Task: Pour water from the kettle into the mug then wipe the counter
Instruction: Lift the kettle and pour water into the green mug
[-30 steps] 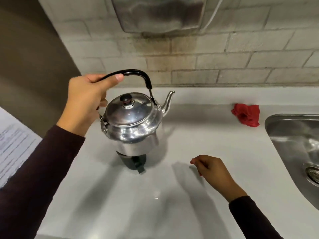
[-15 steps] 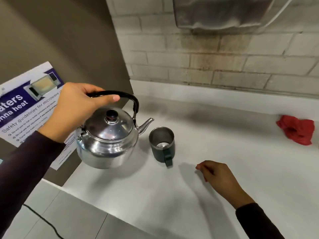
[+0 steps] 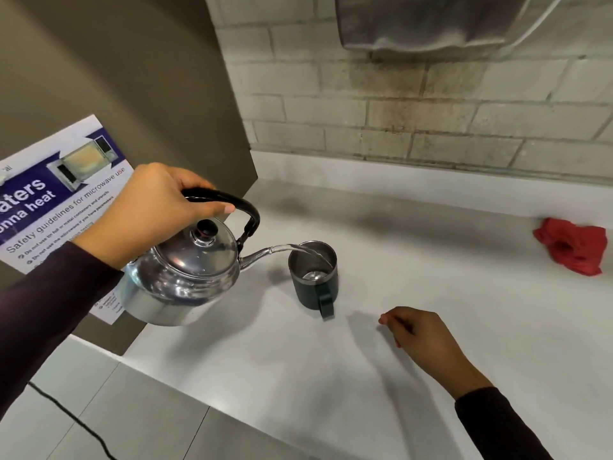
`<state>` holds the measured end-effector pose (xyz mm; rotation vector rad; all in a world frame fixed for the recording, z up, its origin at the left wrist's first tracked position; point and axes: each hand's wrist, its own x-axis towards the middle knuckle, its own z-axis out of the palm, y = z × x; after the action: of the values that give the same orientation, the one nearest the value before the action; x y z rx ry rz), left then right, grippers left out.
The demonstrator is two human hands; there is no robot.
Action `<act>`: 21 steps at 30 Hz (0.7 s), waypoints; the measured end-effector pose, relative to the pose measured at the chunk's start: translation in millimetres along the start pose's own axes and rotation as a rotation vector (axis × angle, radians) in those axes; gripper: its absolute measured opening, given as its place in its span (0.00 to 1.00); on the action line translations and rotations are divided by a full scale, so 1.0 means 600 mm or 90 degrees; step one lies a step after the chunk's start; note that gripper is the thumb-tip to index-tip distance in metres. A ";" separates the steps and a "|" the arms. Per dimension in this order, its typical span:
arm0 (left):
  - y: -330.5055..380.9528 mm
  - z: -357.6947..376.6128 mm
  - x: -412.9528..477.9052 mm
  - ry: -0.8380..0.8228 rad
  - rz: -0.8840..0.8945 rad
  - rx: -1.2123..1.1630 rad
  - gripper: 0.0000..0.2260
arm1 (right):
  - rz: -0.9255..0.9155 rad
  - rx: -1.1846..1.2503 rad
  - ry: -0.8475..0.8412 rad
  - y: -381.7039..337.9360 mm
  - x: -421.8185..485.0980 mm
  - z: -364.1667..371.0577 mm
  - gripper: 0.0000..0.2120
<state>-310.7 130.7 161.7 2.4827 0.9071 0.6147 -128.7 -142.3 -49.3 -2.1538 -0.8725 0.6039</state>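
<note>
My left hand [image 3: 152, 207] grips the black handle of a shiny steel kettle [image 3: 180, 277], held above the counter and tilted to the right. A thin stream of water runs from its spout into a dark green mug [image 3: 313, 283] with a steel inside, standing upright on the white counter [image 3: 331, 376], handle toward me. My right hand [image 3: 421, 336] rests on the counter to the right of the mug, fingers loosely curled, holding nothing. A crumpled red cloth [image 3: 574, 249] lies at the far right of the counter.
A brown side panel with a microwave safety poster [image 3: 59, 194] stands left of the counter. A brick wall runs along the back, with a metal dispenser [image 3: 431, 21] mounted above. A black cable [image 3: 73, 419] crosses the floor tiles at the lower left.
The kettle has tipped further toward the mug and water now flows from its spout into it. My right hand has stayed in place on the counter.
</note>
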 end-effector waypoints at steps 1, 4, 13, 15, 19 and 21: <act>0.001 -0.001 0.000 -0.003 0.003 0.004 0.07 | 0.001 0.000 0.001 0.000 0.000 0.001 0.11; 0.004 -0.001 0.001 -0.020 0.003 0.003 0.07 | 0.003 -0.004 0.008 0.000 -0.001 0.004 0.12; 0.003 0.004 -0.001 -0.054 -0.005 0.011 0.06 | -0.009 -0.008 0.012 -0.007 0.000 0.004 0.12; -0.002 0.007 -0.002 -0.054 -0.008 0.011 0.06 | -0.009 -0.009 0.012 -0.008 0.000 0.004 0.12; -0.011 0.008 0.000 -0.065 0.002 0.023 0.05 | -0.018 -0.025 0.007 -0.016 0.001 0.004 0.14; -0.012 0.007 0.002 -0.070 0.015 0.047 0.05 | -0.020 -0.031 0.001 -0.020 0.000 0.004 0.14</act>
<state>-311.1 135.6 154.9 2.5677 0.8747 0.4549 -134.7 -135.0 -41.5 -2.1791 -0.9280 0.5706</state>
